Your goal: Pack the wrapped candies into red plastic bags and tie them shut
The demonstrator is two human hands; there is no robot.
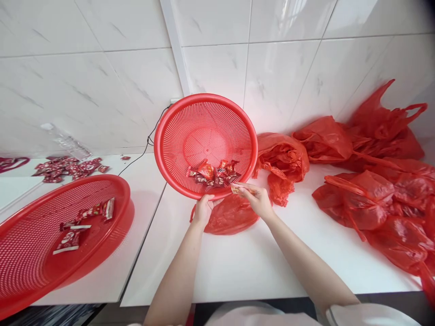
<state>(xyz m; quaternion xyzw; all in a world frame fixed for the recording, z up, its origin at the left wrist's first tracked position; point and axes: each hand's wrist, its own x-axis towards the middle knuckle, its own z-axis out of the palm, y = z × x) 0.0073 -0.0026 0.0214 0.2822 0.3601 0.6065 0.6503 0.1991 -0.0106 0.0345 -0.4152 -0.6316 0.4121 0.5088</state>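
Note:
A round red mesh basket (190, 122) stands tilted on its rim against the tiled wall. Several wrapped candies (214, 174) lie heaped at its low edge. My left hand (203, 209) grips the bottom rim of this basket. My right hand (255, 198) is closed in a pinch on a small orange-wrapped candy (239, 189) right beside the rim. A crumpled red plastic bag (231, 216) lies on the white counter (238, 267) under both hands.
A second red mesh basket (30, 262) with a few candy packets sits at the left. More wrapped candies (68, 167) are scattered at the back left near a clear plastic bottle (66, 141). Several red plastic bags (374, 181) pile at the right. A black cable (142, 151) runs along the wall.

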